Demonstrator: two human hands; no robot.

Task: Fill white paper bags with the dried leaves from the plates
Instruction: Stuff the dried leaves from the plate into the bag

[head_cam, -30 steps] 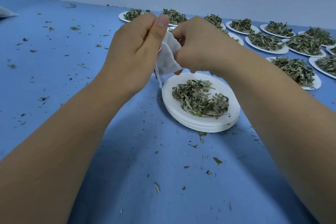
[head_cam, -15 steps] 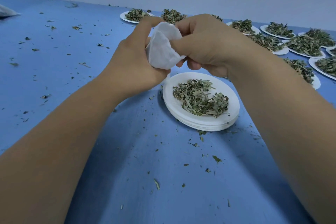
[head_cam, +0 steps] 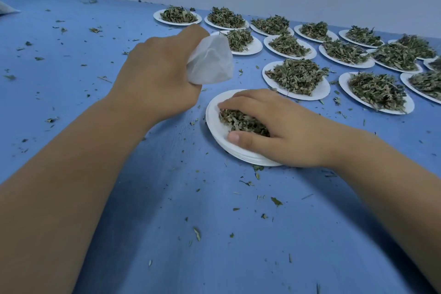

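My left hand grips a white paper bag, held up above the blue table with its mouth turned to the right. My right hand lies on the near stack of white plates, fingers and thumb curled round a clump of dried leaves. The hand covers most of that plate's leaves.
Several white plates heaped with dried leaves, such as a far plate, fill the table's back right up to the wall. Loose leaf crumbs lie scattered over the blue table. A white object shows at the far left edge.
My right hand let go of the bag and dropped onto the near plate, closing on the leaves. My left hand keeps the bag alone, moved slightly left.
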